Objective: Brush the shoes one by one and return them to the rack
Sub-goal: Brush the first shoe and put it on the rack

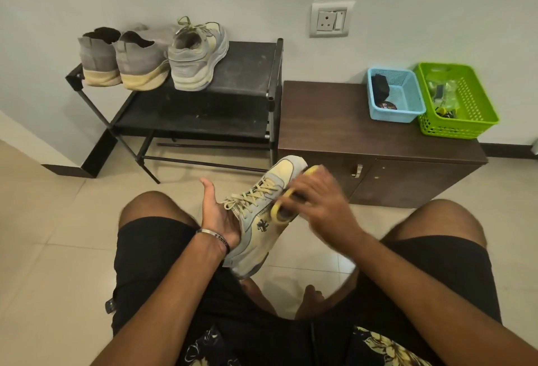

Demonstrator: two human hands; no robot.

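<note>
A grey and pale-yellow laced sneaker is held up above my knees, toe pointing away. My left hand holds it from the left, fingers inside the opening, thumb sticking up. My right hand, blurred by motion, grips a yellow brush pressed against the shoe's right side. On the top shelf of the black shoe rack stand its matching sneaker and a pair of grey knit shoes, heels toward me.
A dark brown low cabinet stands right of the rack, carrying a blue basket and a green basket with small items. A wall socket is above it. Beige tiled floor lies around my legs.
</note>
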